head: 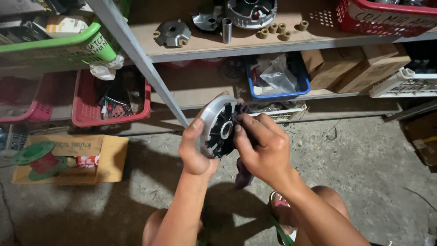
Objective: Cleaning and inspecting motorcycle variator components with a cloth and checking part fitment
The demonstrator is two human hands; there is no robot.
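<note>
One round metal pulley (pixel 218 127), upright, sits in the left hand (pixel 195 148), grip clenched on its rim. Right hand (pixel 261 146) presses one dark rag (pixel 243 175) against its face.

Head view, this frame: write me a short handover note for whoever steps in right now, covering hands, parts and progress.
Left hand: grips the round metal pulley disc by its rim, held on edge.
Right hand: presses a dark cloth into the disc's black ribbed inner face; the cloth's tail hangs below.
On the wooden shelf above: a ramp plate, metal sleeve, small rollers and a round housing.
Done: the disc's rim looks bright.
Left: cannot tell how much of the inner face is wiped.
</note>
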